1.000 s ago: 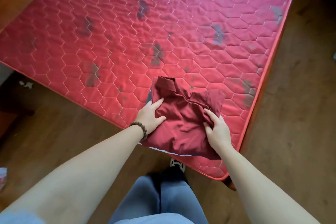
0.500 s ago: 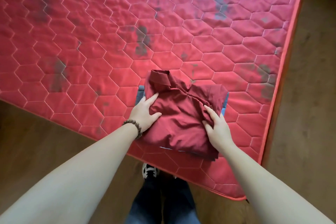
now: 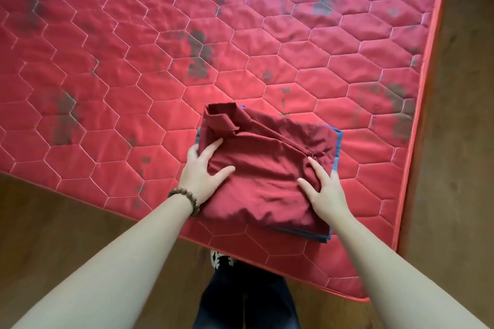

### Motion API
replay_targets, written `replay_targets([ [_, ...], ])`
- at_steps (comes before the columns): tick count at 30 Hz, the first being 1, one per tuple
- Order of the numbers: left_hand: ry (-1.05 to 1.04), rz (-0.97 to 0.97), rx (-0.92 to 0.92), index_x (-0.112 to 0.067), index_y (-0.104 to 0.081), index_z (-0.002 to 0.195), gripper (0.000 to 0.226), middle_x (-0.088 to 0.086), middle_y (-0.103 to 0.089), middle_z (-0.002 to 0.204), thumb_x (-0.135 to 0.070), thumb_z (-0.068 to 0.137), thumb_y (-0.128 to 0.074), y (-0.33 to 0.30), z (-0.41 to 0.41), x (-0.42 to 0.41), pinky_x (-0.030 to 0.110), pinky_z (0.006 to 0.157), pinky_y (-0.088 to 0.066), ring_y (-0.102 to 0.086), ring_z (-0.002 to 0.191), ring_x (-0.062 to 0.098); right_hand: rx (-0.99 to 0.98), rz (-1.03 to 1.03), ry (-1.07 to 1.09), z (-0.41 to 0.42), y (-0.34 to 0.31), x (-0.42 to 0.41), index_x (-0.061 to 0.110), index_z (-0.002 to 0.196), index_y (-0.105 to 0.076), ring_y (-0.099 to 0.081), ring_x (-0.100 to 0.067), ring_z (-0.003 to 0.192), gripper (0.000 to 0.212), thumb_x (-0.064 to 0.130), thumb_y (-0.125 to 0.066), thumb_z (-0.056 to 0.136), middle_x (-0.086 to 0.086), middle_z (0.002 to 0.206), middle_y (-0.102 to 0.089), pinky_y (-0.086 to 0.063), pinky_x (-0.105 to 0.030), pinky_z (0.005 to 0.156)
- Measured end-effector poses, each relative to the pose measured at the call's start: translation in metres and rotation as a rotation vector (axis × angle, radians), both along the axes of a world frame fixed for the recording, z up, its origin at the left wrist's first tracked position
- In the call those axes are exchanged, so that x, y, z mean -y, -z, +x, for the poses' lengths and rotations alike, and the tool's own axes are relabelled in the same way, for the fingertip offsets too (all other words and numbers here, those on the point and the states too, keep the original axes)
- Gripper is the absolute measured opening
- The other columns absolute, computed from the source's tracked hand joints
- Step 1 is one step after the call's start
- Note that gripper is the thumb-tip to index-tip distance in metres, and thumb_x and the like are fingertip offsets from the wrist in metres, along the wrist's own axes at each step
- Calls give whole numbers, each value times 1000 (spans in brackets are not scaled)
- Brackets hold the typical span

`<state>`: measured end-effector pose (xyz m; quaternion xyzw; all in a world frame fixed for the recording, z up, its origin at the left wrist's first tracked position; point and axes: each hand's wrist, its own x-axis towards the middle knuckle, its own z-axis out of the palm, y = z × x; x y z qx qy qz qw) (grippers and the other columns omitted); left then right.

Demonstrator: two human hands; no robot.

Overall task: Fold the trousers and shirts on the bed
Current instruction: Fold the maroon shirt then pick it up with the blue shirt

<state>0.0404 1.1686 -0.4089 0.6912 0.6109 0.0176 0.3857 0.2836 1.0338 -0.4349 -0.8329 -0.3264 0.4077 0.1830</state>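
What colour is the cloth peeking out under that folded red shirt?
Blue: the folded garment shows as a thin edge beneath the dark red shirt, clearest in the head view.
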Motion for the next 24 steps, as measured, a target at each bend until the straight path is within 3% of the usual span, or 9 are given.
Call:
replay_targets([
  [2,-64,249,-83,-39,-42,140,58,8,-24,150,-47,86,-62,-9,6,0,42,109,-29,-33,134,26,242,3,62,-4,-10,-4,37,143,-40,-27,-32,138,56,52,-53,90,-14,150,-28,-25,-46,112],
  [4,-26,579,-157,-29,-48,138,52,11,-35,145,-37,87,-55,-16,13,-1,46,104,-30,-36,130,29,518,183,50,-11,-21,-10,21,138,-50,-31,-36,137,52,43,-50,92,-17,149,-34,-26,-52,112],
  [7,322,782,-70,-13,-59,127,46,10,-54,133,-19,83,-50,-10,30,0,47,102,-35,-45,126,30,679,364,-241,-27,-19,-23,7,132,-55,-39,-36,135,49,25,-57,86,-17,142,-47,-27,-57,111],
  [9,528,733,-119,-11,-62,125,44,9,-55,136,-20,84,-50,6,35,-2,48,107,-34,-45,130,31,683,283,-454,-39,-6,-31,10,138,-50,-33,-32,140,55,28,-60,87,-12,147,-43,-22,-60,112],
  [12,645,547,-290,-27,-44,142,56,2,-36,152,-43,89,-43,37,23,-7,55,114,-22,-30,141,29,678,99,-598,-48,25,-31,23,148,-34,-15,-30,147,61,48,-44,93,-5,157,-25,-8,-64,114],
  [16,675,467,-350,-40,-27,147,64,-2,-27,156,-56,86,-39,61,10,-10,57,115,-13,-16,146,27,658,12,-604,-46,52,-27,36,151,-20,-3,-26,149,62,58,-27,93,2,161,-9,-7,-64,113],
  [21,652,561,-331,-46,-17,148,75,1,-8,161,-67,81,-41,72,6,-17,67,111,-8,-6,147,30,690,21,-454,-27,58,-15,44,148,-20,-4,-29,148,61,62,-31,90,2,161,-10,-4,-64,113],
  [24,640,525,-287,-49,-14,148,75,0,-3,161,-69,80,-41,84,7,-22,67,110,-12,-4,147,31,651,6,-373,-22,67,-10,47,147,-18,-2,-30,148,59,61,-28,90,0,161,-8,-4,-63,114],
])
